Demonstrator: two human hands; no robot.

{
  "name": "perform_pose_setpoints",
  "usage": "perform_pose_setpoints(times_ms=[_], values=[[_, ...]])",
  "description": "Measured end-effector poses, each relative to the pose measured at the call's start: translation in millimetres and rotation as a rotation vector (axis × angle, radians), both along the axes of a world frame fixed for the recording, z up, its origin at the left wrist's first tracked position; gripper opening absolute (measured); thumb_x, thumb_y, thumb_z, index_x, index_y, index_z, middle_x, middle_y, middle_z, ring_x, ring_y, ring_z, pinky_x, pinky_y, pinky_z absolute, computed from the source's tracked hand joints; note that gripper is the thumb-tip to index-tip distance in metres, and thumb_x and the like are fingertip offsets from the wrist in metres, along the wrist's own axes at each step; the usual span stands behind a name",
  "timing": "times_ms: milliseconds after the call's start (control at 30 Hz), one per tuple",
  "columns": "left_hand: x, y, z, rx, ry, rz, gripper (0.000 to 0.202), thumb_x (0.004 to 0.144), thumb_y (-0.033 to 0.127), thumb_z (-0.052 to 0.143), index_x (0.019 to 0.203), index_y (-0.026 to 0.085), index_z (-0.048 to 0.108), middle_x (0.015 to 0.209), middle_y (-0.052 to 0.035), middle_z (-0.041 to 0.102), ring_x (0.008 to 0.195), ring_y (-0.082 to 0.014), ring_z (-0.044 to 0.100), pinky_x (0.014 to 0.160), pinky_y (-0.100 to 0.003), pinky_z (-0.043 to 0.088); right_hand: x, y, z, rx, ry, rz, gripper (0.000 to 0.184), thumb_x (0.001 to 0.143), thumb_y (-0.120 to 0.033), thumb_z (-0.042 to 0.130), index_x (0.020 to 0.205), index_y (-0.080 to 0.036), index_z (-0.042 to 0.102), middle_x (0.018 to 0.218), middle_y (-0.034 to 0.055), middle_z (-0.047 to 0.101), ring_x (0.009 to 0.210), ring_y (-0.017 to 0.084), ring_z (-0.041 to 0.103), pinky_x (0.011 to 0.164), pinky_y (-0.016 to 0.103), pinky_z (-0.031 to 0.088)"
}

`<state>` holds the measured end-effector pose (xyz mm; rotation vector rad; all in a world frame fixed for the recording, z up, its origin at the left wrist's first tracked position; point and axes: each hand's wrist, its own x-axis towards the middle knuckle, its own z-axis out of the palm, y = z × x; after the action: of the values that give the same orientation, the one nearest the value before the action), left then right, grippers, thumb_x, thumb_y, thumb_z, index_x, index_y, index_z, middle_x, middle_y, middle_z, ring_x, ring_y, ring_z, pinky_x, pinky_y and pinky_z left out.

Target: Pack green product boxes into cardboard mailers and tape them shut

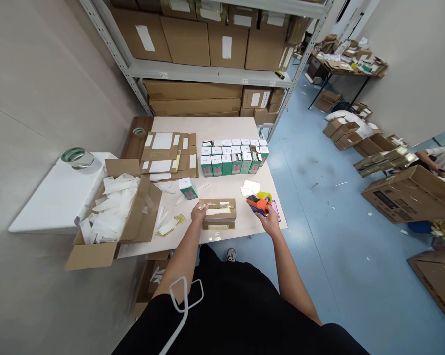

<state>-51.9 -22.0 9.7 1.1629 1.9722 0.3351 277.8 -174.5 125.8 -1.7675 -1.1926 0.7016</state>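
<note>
A small brown cardboard box (pixel 218 217) with a white label and shiny tape lies near the table's front edge. My left hand (pixel 199 213) grips its left end. To the right of the box, my right hand (pixel 270 220) is closed around an orange and blue tape dispenser (pixel 257 204) carrying a yellowish roll. A phone-like flat thing with a purple edge (pixel 275 209) lies partly hidden behind that hand. Just beyond are pale paper cards (pixel 250 187). One green and white carton (pixel 187 188) stands alone behind the box, left of several similar cartons (pixel 232 160) in rows.
Flattened cardboard boxes (pixel 165 154) lie at the table's back left. An open carton (pixel 148 207) full of white paper stands at the left, beside clear tape scraps (pixel 168 226). Shelving with boxes (pixel 187 42) rises behind. Another person's arm (pixel 429 160) shows at far right near a large box (pixel 411 195).
</note>
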Motion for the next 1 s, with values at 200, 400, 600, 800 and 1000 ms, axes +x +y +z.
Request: perform_pose_setpoints(times_ms=[200,400,600,800,1000], values=[[-18,-22,-14.1,-0.017,-0.029,0.046,0.078,0.083,0.061,0.074,0.149,0.025,0.054,0.131,-0.0106,0.074,0.117,-0.0273,0.072,0.088,-0.032,0.058,0,-3,-7.6,-0.018,0.001,0.049,0.035,0.081,-0.05,0.072,0.101,-0.023,0.062,0.089,0.0053,0.063,0.079,0.024,0.055,0.073,0.037,0.048],[37,-16,-20.3,-0.023,-0.12,0.001,0.073,0.089,0.052,0.069,0.155,0.027,0.05,0.15,-0.0098,0.063,0.137,-0.0326,0.06,0.105,-0.038,0.053,-6,3,-17.7,-0.064,0.044,0.115,0.041,0.078,-0.056,0.075,0.098,-0.021,0.065,0.09,0.0047,0.066,0.081,0.023,0.055,0.074,0.035,0.048],[56,-10,-17.9,-0.041,-0.149,-0.04,0.07,0.091,0.047,0.068,0.155,0.026,0.048,0.148,-0.0116,0.064,0.133,-0.0337,0.063,0.105,-0.041,0.051,-36,24,-52.9,-0.149,0.142,0.249,0.041,0.076,-0.055,0.075,0.099,-0.021,0.068,0.09,0.0043,0.071,0.083,0.023,0.06,0.077,0.035,0.051],[43,-16,-2.0,-0.039,-0.141,-0.112,0.085,0.087,0.052,0.073,0.159,0.021,0.041,0.152,-0.0183,0.06,0.142,-0.0365,0.055,0.112,-0.044,0.045,-49,32,-81.7,-0.174,0.139,0.251,0.039,0.073,-0.057,0.075,0.087,-0.022,0.064,0.079,0.0011,0.066,0.076,0.021,0.057,0.072,0.033,0.049],[39,-43,20.1,0.336,-0.324,-0.194,0.065,0.09,0.033,0.065,0.152,0.024,0.048,0.157,-0.0134,0.054,0.15,-0.029,0.044,0.12,-0.044,0.038,-41,30,-89.5,-0.178,0.167,0.279,0.042,0.072,-0.062,0.073,0.086,-0.023,0.062,0.078,-0.0006,0.063,0.075,0.021,0.054,0.073,0.033,0.048]])
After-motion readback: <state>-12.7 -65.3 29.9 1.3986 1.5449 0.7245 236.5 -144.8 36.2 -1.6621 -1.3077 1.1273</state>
